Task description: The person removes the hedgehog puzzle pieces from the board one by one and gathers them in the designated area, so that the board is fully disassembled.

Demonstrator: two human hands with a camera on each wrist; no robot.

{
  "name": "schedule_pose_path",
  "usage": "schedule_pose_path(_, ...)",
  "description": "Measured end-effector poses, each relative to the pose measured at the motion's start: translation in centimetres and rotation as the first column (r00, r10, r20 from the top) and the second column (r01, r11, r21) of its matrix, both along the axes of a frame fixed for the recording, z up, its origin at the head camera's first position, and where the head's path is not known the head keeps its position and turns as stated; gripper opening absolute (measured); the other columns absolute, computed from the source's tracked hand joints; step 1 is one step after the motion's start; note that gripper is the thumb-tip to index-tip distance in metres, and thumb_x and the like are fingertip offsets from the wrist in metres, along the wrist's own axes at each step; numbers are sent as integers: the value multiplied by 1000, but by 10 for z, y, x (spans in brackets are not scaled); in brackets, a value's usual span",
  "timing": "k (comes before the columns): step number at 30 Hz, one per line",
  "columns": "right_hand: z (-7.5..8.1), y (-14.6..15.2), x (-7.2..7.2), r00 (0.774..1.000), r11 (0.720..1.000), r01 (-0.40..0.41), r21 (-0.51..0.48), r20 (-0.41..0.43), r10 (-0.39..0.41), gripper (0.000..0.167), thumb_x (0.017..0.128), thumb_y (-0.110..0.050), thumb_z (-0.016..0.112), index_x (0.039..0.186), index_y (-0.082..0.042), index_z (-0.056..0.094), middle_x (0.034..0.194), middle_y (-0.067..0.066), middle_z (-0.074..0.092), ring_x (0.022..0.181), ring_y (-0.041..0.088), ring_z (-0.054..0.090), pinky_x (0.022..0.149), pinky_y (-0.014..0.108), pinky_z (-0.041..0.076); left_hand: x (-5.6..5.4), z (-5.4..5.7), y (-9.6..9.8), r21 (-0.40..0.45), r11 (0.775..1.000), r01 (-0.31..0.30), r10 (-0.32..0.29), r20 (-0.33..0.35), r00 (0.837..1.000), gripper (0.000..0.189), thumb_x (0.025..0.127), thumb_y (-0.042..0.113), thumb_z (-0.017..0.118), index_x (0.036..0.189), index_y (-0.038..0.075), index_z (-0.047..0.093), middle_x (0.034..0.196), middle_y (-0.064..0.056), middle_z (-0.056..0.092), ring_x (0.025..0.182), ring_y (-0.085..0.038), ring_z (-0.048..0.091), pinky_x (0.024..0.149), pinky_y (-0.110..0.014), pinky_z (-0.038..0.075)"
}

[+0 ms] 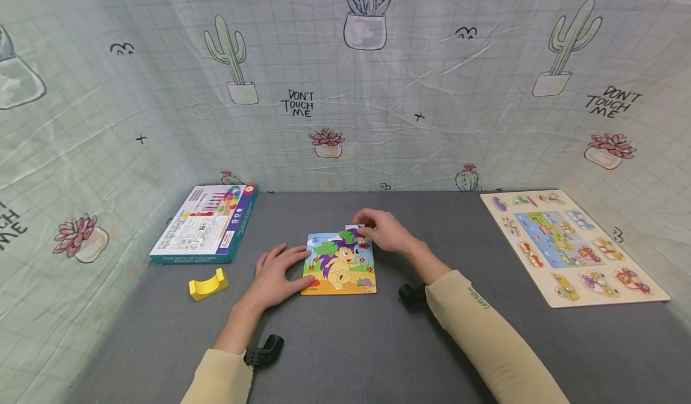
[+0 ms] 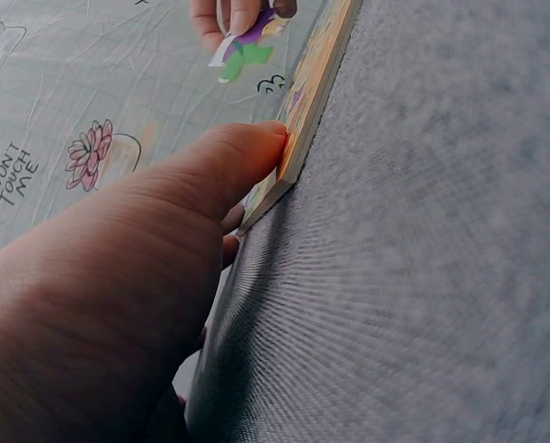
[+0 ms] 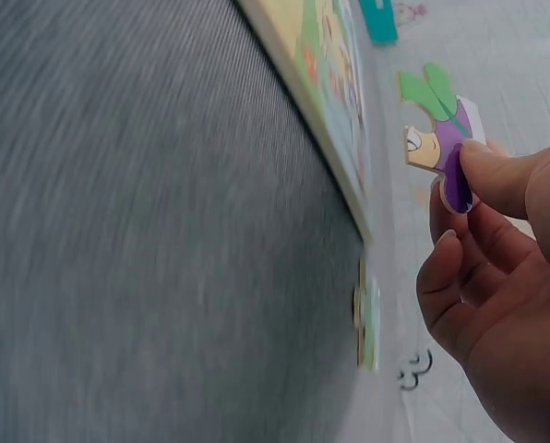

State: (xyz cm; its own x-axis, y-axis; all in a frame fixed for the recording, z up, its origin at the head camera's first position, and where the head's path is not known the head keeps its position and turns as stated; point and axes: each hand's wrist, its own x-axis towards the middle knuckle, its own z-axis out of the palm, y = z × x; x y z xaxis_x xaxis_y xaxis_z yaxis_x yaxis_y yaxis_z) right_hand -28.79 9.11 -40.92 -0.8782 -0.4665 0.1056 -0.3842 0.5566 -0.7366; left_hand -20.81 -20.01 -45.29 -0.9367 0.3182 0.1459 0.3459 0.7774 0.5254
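Observation:
A jigsaw puzzle board point(image 1: 339, 266) with a cartoon hedgehog picture lies flat on the grey table. My left hand point(image 1: 276, 277) rests along its left side, the fingers loosely extended. In the left wrist view its thumb point(image 2: 243, 157) touches the board's edge point(image 2: 298, 152). Over the far right part of the board, my right hand point(image 1: 384, 231) pinches a puzzle piece point(image 3: 448, 138) between thumb and fingers. That piece shows green leaf, purple and part of an eye, and is raised off the board. A loose puzzle piece point(image 3: 368, 318) lies past the board's corner in the right wrist view.
On the left lies a flat box point(image 1: 202, 227) with a teal edge, and a yellow curved block point(image 1: 208, 285) in front of it. A wooden picture board point(image 1: 545, 284) lies at the right. A fabric curtain point(image 1: 378, 92) with cactus drawings stands behind the table point(image 1: 345, 350).

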Motion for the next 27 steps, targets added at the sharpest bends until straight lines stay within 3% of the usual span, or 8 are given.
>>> schedule_pose_path(14, -3, 42, -6, 997, 997, 75, 1, 35, -75, 13, 101, -8, 62, 113, -6, 68, 109, 8, 66, 93, 24, 57, 84, 39, 49, 1, 0, 0, 1, 1000, -1, 1, 10, 1000, 61, 88, 44, 75, 141, 16, 62, 150, -6, 51, 146, -42, 24, 112, -67, 6)
schedule_pose_path(27, -10, 80, -9, 996, 996, 85, 33, 35, -86, 13, 102, -6, 60, 112, -2, 67, 105, 11, 65, 91, 25, 56, 83, 40, 48, 1, -1, 0, 0, 1000, 0, 0, 8, 1000, 61, 88, 44, 75, 141, 16, 62, 150, -6, 51, 146, -42, 24, 112, -67, 6)
